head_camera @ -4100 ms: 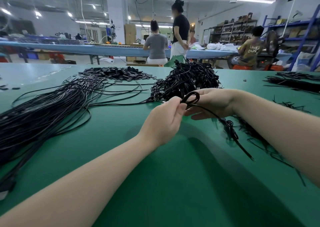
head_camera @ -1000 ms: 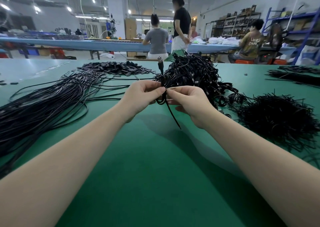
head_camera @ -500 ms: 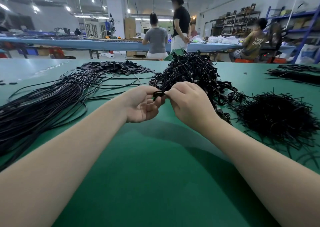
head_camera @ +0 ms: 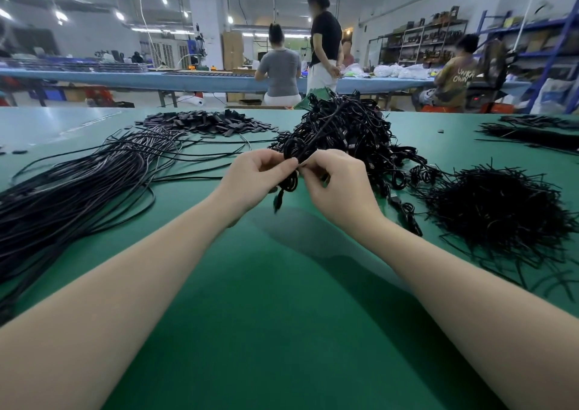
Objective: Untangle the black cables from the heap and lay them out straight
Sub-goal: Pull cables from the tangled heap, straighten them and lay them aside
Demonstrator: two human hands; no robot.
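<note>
— Both hands, left (head_camera: 253,179) and right (head_camera: 336,187), are pinching one coiled cable (head_camera: 289,181) above the bench (head_camera: 282,315).
— Heap (head_camera: 344,137) is lying just beyond; the plug end is dangling between them, toward us.

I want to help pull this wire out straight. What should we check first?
1. Both hands hold the coiled cable: ok, left hand and right hand pinch it.
2. Coil undone: not ok, loops hang between the hands.
3. Free of the tangled heap: cannot tell, one strand runs up toward it.
4. Plug end loose: ok, it dangles below the hands.
5. Bare green table in front for working: ok.
6. Place for it on the straight cables at left: ok, within view.
</note>
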